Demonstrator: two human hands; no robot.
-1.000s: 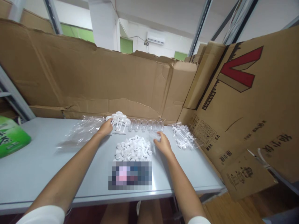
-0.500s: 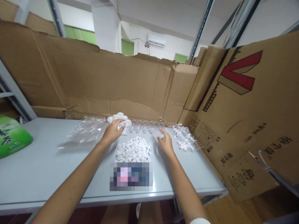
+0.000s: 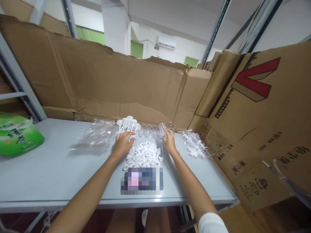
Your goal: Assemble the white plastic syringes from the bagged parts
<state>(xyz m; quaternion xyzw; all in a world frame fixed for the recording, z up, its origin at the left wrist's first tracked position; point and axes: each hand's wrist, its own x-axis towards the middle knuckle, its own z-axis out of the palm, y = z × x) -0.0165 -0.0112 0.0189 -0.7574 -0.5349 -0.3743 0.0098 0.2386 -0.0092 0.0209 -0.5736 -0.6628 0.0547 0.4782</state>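
Observation:
Several clear plastic cups stand in a row at the back of the grey table. My right hand has its fingers closed on a clear tube at the row's right part, tilted to the left. Over the front of the white plungers with round ends, my left hand is bent, thumb and fingers close together; whatever is between them is too small to tell. A heap of small white caps lies between my hands.
A blurred-out flat object lies by the table's front edge. Clear plastic bags lie left, and a bag of white parts right. A green package sits far left. Cardboard walls the back and right.
My right hand has moved back and slightly left, and the clear tube in it now stands out above the row. My left hand has come nearer, in front of the plungers. The view has shifted slightly.

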